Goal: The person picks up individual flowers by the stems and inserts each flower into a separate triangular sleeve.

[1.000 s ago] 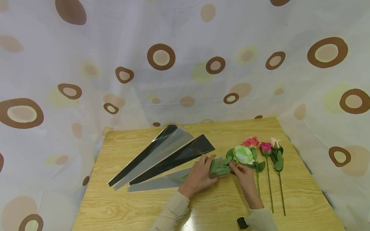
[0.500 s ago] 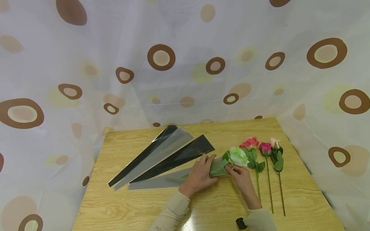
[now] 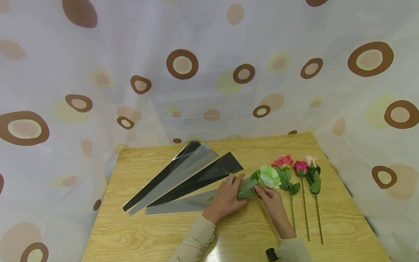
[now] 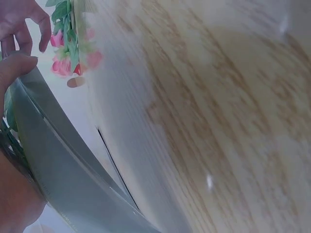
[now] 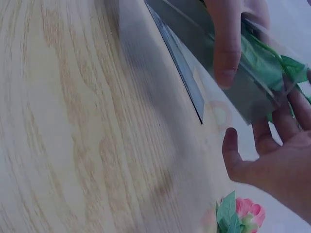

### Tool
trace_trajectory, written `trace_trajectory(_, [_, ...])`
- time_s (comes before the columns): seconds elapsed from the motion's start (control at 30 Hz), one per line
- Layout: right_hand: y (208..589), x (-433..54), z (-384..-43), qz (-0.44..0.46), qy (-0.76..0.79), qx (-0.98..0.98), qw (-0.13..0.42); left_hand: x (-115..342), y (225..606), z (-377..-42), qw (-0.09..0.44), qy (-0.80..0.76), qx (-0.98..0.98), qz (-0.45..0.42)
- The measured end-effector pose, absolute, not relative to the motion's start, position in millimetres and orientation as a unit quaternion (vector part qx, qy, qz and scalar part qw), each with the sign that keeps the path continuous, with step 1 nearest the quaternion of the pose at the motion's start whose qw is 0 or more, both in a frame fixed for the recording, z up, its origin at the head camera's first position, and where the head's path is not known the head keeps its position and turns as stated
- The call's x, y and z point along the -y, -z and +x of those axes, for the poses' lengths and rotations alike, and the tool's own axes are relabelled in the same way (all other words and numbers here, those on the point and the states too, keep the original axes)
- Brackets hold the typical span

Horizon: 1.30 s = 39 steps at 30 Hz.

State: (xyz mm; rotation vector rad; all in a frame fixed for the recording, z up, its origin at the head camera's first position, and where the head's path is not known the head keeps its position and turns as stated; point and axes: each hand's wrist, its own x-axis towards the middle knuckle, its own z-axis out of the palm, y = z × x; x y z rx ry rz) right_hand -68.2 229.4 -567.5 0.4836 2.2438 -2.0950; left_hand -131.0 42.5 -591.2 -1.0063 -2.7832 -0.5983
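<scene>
My left hand [image 3: 226,200] grips a long, tapering grey flower sleeve [image 3: 193,203] near its wide end. In the left wrist view this flower sleeve [image 4: 77,179] runs down from the hand, smooth and half-transparent. A green-white artificial flower [image 3: 270,176] lies with its head outside the sleeve's mouth and some leaves [image 5: 257,56] inside. My right hand [image 3: 275,205] pinches at the mouth, beside the flower's leaves. Seen from the right wrist, the fingers of the right hand [image 5: 282,155] reach behind the sleeve's edge; their exact hold is partly hidden.
Behind the left hand lie a black sleeve [image 3: 203,178], another grey sleeve [image 3: 178,178] and a further black sleeve [image 3: 163,174]. A coral flower [image 3: 283,161], a magenta rose [image 3: 300,168] and a pale pink rose [image 3: 311,162] lie at the right. A patterned curtain [image 3: 209,91] surrounds the wooden table [image 3: 131,236].
The green-white flower has moved left, further into the sleeve, and my right hand has moved left with it. My left hand has kept its grip in nearly the same place.
</scene>
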Motion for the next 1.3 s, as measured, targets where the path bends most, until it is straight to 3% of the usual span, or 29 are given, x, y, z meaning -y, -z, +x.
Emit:
trace_trajectory(0.3, [574,-243,-65,0.007,0.75,-0.659,0.054,-39,589,-133,0.051,0.198,0.925,-0.32])
trace_trajectory(0.53, [578,-264,-67,-0.104,0.857,-0.483,0.148,-37,591,-132,0.069,0.199,0.92,-0.33])
trace_trajectory(0.7, [576,-266,-68,-0.07,0.852,-0.494,0.161,-36,594,-131,0.071,0.189,0.922,-0.331])
trace_trajectory(1.3, [577,-262,-73,0.103,0.801,-0.583,0.09,-35,591,-132,0.067,0.198,0.918,-0.338])
